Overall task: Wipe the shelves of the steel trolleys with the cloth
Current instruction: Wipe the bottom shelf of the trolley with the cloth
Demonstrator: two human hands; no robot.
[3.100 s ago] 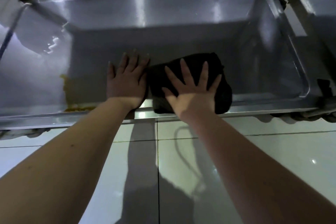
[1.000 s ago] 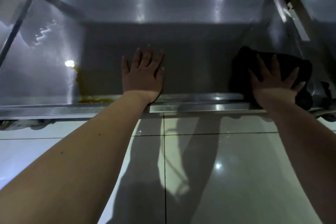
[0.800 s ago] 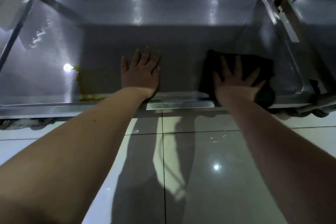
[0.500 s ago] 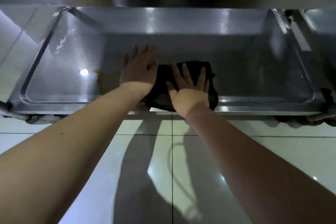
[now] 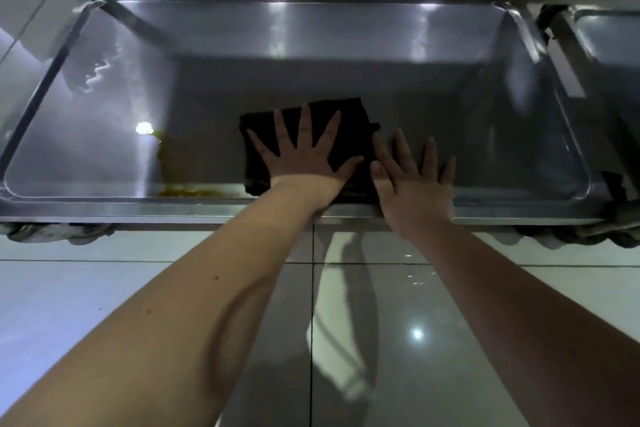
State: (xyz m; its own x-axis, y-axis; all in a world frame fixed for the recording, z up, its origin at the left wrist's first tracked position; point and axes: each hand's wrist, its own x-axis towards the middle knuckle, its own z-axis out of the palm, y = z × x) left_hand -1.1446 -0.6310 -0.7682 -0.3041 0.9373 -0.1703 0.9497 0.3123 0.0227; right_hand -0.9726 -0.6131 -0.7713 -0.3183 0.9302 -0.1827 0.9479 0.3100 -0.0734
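Looking down on the steel trolley shelf (image 5: 485, 135), a shallow tray with a raised rim. Far left: wavy bright streaks (image 5: 100, 73) on the steel, a glare spot (image 5: 143, 128), and just right of it a yellow-brown stain (image 5: 166, 163) running down to the near rim. Middle: black cloth (image 5: 356, 123), folded, lies flat on the shelf floor near the front edge. Left hand (image 5: 304, 163) is flat on top of it, fingers straight and spread wide, palm pressing down, no curl round the fabric. Right hand (image 5: 415, 191) sits just beside the cloth's right edge, also flat with fingers spread, palm on bare steel, holding nothing. Its thumb touches or nearly touches the cloth, can't tell which. Far right: corner of a second trolley shelf (image 5: 606, 42), close alongside. Below: glossy floor tiles (image 5: 104, 288) under both forearms.
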